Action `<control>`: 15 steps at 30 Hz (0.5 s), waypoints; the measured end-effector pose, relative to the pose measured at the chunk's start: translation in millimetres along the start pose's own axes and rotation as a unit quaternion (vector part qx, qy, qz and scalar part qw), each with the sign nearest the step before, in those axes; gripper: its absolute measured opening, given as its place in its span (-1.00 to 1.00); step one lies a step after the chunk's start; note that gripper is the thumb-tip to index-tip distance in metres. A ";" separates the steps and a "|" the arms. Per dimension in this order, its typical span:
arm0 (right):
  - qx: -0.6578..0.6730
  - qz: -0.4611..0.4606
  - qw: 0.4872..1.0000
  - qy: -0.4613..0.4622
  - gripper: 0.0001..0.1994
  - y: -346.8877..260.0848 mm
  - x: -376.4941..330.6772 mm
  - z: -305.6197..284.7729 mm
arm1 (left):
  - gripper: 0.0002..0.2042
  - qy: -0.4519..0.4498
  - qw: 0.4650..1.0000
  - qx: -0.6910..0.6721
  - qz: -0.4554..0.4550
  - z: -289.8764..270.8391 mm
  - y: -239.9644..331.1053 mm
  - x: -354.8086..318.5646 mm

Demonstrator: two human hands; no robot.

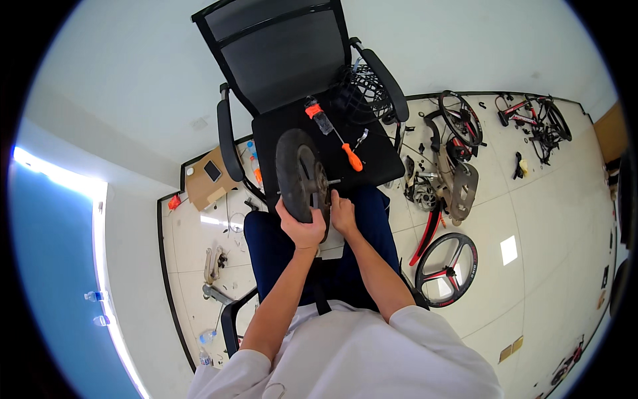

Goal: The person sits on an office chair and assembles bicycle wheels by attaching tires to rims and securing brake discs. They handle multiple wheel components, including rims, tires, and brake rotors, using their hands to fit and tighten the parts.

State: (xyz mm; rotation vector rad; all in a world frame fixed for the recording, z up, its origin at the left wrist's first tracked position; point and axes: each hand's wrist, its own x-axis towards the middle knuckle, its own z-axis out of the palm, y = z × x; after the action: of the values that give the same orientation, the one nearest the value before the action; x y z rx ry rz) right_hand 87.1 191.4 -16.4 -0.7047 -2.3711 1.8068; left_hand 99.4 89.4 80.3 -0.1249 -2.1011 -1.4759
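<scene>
A small wheel with a thick black tyre stands upright at the front of the black chair seat, its metal axle poking out to the right. My left hand is closed round the near lower part of the tyre, thumb on the side. Beside the wheel's right face, my right hand has its fingers curled in a pinch; whatever they hold is hidden. Beyond the hands on the seat lie an orange-handled screwdriver, a dark see-through object with an orange band, and a small silver metal piece.
The black mesh office chair faces me, with a black basket on its right side. Bike parts cover the floor at right, including a three-spoke wheel and a red frame. At left are cardboard, a phone and bottles.
</scene>
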 end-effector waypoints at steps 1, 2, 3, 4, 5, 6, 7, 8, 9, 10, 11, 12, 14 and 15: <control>0.006 0.004 1.000 0.001 -0.35 -1.4 -1.3 -0.3 | -0.48 0.000 1.000 0.008 0.004 1.3 4.2 -0.8; -0.003 0.004 1.000 0.001 -0.35 -0.4 -3.7 0.2 | -0.48 0.000 1.000 0.016 0.008 1.4 6.3 -1.9; -0.012 0.001 1.000 0.004 -0.35 -0.2 -1.4 -0.9 | -0.46 0.003 1.000 0.016 0.020 2.4 6.0 -0.9; -0.021 -0.002 1.000 0.008 -0.34 0.2 0.7 -2.1 | -0.44 0.006 0.999 0.015 0.032 2.7 5.0 -1.3; -0.023 -0.004 1.000 0.008 -0.34 0.6 2.4 -3.4 | -0.42 0.010 0.999 0.015 0.044 3.9 4.1 -1.4; -0.021 -0.004 1.000 0.005 -0.34 1.9 0.2 -2.0 | -0.40 0.008 0.999 0.018 0.041 3.5 3.9 -2.6; -0.020 -0.003 1.000 0.002 -0.34 3.0 -1.0 -1.0 | -0.40 0.005 0.999 0.020 0.030 3.1 3.6 -2.0; -0.020 -0.007 1.000 0.004 -0.34 3.5 0.0 -0.4 | -0.40 0.002 1.000 0.021 0.020 3.0 3.7 -0.6; -0.020 -0.009 1.000 0.005 -0.33 3.2 0.9 -0.1 | -0.40 -0.001 1.000 0.023 0.008 2.2 3.6 -0.4; -0.020 -0.011 1.000 0.007 -0.33 3.0 1.1 0.3 | -0.43 0.007 1.000 0.022 0.021 2.0 1.7 -1.9; -0.021 -0.013 1.000 0.008 -0.34 2.9 0.2 1.0 | -0.46 0.015 0.999 0.021 0.035 2.6 -1.3 -4.1; -0.024 -0.015 1.000 0.010 -0.34 4.7 -0.3 0.6 | -0.48 0.022 0.999 0.017 0.047 3.8 -0.9 -5.4; -0.024 -0.005 1.000 0.013 -0.34 8.4 -2.1 -0.5 | -0.49 0.017 0.999 0.007 0.039 3.6 1.0 -7.5; -0.021 0.004 1.000 0.010 -0.35 4.7 -3.2 0.6 | -0.49 0.017 0.999 0.004 0.037 2.5 2.4 -5.5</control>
State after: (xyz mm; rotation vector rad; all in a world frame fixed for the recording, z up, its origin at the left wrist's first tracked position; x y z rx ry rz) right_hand 91.1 190.5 -20.2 -0.7357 -2.4035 1.7481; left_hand 104.0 93.8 79.0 -0.1714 -2.0524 -1.4169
